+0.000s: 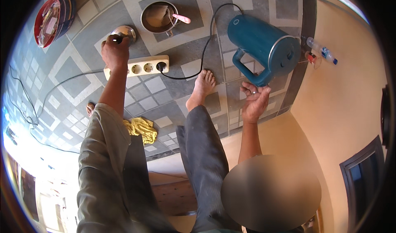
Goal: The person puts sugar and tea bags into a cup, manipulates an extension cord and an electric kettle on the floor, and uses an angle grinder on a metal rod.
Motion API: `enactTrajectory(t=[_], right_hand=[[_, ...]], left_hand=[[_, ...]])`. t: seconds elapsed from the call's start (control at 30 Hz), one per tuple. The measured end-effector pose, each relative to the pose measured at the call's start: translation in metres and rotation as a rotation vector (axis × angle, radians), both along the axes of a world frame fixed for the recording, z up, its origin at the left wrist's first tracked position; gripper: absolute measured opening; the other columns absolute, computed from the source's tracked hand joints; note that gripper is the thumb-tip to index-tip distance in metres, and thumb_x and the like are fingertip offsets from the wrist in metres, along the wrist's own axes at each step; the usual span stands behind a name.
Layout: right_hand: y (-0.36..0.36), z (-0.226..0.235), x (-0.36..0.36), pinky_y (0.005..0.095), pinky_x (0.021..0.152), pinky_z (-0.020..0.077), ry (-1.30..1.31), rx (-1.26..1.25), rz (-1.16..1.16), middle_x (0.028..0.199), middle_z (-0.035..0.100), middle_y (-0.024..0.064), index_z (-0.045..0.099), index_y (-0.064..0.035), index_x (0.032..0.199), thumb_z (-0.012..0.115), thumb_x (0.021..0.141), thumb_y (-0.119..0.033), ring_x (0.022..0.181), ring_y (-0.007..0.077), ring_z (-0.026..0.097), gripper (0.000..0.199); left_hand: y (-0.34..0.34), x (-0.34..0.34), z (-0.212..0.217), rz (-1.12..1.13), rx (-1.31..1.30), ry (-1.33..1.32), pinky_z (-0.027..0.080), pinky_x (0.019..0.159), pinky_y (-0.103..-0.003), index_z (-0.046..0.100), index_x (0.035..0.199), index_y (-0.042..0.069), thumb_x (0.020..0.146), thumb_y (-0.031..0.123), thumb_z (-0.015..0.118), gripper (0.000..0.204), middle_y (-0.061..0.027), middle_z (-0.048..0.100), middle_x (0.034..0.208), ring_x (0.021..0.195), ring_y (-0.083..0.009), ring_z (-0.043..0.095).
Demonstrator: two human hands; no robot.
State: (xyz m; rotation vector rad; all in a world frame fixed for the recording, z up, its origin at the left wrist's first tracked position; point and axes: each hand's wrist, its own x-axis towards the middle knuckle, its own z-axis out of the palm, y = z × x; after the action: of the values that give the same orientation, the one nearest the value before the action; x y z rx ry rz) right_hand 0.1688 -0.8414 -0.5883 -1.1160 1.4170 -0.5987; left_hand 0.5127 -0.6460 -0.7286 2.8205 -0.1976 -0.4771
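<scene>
Your left hand (pixel 115 51) curls over the shiny metal cup (pixel 125 33) on the floor, and your right hand (pixel 255 103), open, touches the blue kettle (pixel 264 47) lying just above it; it looks heavy and smooth, so take its handle (pixel 243 66).

Grey patterned tile floor (pixel 173 55) with teal kettle (pixel 264 45), power strip (pixel 140 66), steel pot (pixel 159 17), yellow cloth (pixel 142 129), plastic bottle (pixel 321 50).

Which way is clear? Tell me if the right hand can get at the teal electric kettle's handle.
Probably yes. The right hand is open just below the teal electric kettle, fingertips at its base, and the handle faces it with nothing between them.
</scene>
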Motion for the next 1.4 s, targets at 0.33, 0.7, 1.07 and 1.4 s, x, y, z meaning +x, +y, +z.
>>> enactTrajectory(t=[0.33,0.7,1.07,1.4], right_hand=[[-0.013,0.012,0.011,0.0364,0.074,0.0544,0.053,0.095,0.090,0.112,0.062,0.0096,0.049,-0.0012,0.129,0.048,0.098,-0.049,0.086,0.0200,0.065,0.057],[-0.013,0.011,0.008,0.0378,0.089,0.0539,-0.001,0.141,0.041,0.128,0.058,0.0106,0.046,-0.0028,0.132,0.053,0.095,-0.050,0.098,0.0219,0.065,0.061],[-0.001,0.007,0.003,0.0410,0.096,0.0525,-0.241,0.249,-0.125,0.134,0.052,0.0095,0.043,-0.0046,0.137,0.067,0.088,-0.043,0.113,0.0290,0.059,0.066],[0.010,-0.021,-0.002,0.0458,0.100,0.0494,-0.328,0.159,-0.238,0.132,0.053,0.0065,0.049,-0.0047,0.132,0.071,0.085,-0.042,0.111,0.0284,0.060,0.064]], left_hand=[[-0.040,0.023,0.004,-0.068,-0.228,0.006,0.051,0.082,-0.043,0.072,0.094,0.003,0.070,0.022,0.073,0.030,-0.0199,0.064,0.095,0.088,-0.0355,0.064],[-0.031,0.013,0.019,-0.038,-0.403,-0.006,0.050,0.080,-0.044,0.057,0.114,-0.001,0.074,0.016,0.067,0.045,-0.0198,0.063,0.098,0.090,-0.0360,0.061],[0.211,-0.059,0.154,0.076,-0.235,0.199,0.053,0.074,-0.030,0.056,0.122,0.001,0.080,0.008,0.067,0.044,-0.0134,0.063,0.099,0.087,-0.0213,0.063],[0.269,-0.101,0.228,0.396,-0.200,0.621,0.050,0.076,-0.032,0.056,0.126,0.003,0.083,0.016,0.062,0.046,-0.0104,0.064,0.097,0.087,-0.0210,0.063]])
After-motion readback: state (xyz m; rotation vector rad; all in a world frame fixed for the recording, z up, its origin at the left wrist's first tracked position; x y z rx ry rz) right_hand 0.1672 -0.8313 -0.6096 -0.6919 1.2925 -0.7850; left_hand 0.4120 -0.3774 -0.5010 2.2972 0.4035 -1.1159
